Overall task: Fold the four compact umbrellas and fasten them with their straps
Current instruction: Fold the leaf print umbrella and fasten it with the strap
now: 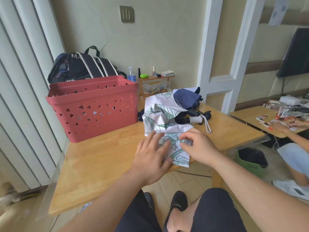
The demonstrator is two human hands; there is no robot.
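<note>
white green-leafed umbrella (164,121), navy umbrella (187,97), red basket (93,108)

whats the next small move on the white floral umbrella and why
Probably draw the pinched panel over into a pleat. The white leaf-print umbrella canopy lies loose and crumpled on the wooden table; the left hand presses it flat while the right hand pinches its near edge. No strap fastened yet.

basket (93,108) left on table (100,156) | umbrellas (167,118) right of it | backpack (83,66) behind basket
</note>
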